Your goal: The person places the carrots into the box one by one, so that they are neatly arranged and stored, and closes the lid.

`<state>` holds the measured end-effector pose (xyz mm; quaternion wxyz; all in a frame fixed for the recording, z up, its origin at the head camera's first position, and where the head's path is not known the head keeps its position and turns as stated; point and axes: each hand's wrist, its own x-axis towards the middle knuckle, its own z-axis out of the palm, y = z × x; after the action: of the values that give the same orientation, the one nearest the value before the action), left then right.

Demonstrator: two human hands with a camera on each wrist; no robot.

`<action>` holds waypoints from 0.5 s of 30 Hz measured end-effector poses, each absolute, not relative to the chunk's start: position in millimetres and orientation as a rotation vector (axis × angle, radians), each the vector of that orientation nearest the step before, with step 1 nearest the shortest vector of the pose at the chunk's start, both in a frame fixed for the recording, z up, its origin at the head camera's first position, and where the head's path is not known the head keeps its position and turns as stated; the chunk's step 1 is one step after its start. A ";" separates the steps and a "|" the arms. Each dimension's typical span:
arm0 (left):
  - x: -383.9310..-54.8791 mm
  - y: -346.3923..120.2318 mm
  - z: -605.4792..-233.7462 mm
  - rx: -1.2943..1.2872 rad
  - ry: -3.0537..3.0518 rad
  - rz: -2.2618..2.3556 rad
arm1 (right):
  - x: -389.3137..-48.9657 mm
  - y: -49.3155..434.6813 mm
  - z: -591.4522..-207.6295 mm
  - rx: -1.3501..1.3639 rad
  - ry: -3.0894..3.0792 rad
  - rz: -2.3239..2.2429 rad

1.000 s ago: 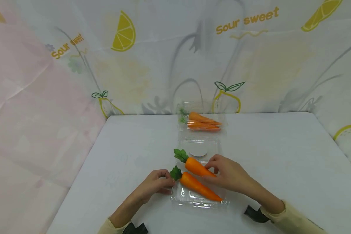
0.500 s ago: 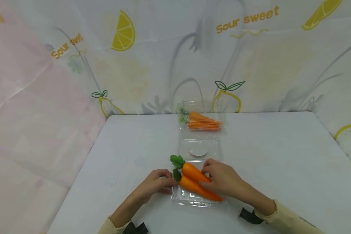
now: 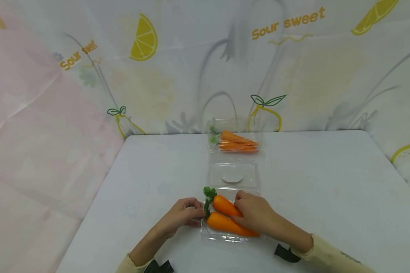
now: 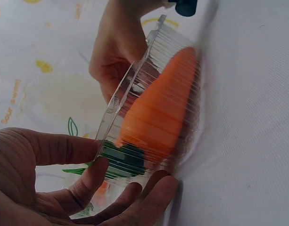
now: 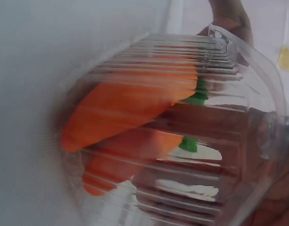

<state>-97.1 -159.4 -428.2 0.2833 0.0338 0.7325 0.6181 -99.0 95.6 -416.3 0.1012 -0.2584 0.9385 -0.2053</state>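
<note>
A clear plastic clamshell box (image 3: 225, 239) stands open near the table's front, its lid folded back flat behind it. Inside lie two orange carrots with green tops: the near carrot (image 3: 223, 223) and the far carrot (image 3: 222, 203), side by side with tips to the right. My left hand (image 3: 182, 215) pinches the box's left rim; the left wrist view has its thumb and index finger at that rim (image 4: 108, 127). My right hand (image 3: 257, 214) reaches into the box and grips the far carrot, covering its tip. Through the ribbed wall, the right wrist view has both carrots low in the box.
Behind the lid (image 3: 215, 172) a second clear box (image 3: 237, 121) holds several carrots (image 3: 237, 142) at the table's back edge. A printed cloth (image 3: 198, 68) hangs behind the white table (image 3: 157, 167).
My right hand has moved the far carrot left and toward me, down into the box beside the near one. The near carrot has shifted slightly left. My left hand stays on the rim.
</note>
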 end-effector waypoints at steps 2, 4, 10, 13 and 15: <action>-97.3 -159.1 -428.0 0.085 1.962 1.651 | -98.5 95.3 -416.2 -0.757 2.767 -0.596; -97.4 -158.9 -427.5 0.083 1.965 1.648 | -98.2 96.1 -415.0 -0.750 2.763 -0.597; -97.3 -158.6 -426.6 0.090 1.981 1.633 | -98.3 102.4 -404.3 -0.707 2.761 -0.671; -97.1 -159.0 -427.3 0.097 1.978 1.637 | -100.2 108.7 -396.9 -0.666 2.776 -0.716; -97.0 -159.4 -428.0 0.105 1.975 1.639 | -102.9 114.3 -391.8 -0.640 2.793 -0.739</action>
<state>-97.0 -159.4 -428.0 0.2827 0.0390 0.7374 0.6122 -102.9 114.3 -391.8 0.0910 -0.2152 0.9399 -0.2488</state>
